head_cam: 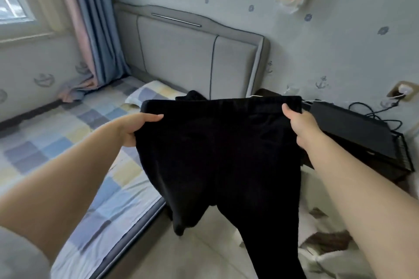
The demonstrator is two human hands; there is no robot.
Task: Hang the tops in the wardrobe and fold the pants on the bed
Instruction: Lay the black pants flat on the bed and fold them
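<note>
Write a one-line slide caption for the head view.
Both hands, left hand and right hand, hold black pants up by the waistband beside the checked bed.

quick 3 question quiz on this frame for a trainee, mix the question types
1. True or false: the black pants lie folded flat on the bed.
2. Which hands grip the waistband? A) only the left hand B) only the right hand C) both, one at each end
3. Fill in: the pant legs hang down over the ____ beside the bed.

Key
1. False: they are held up in the air, unfolded.
2. C
3. Floor
</note>
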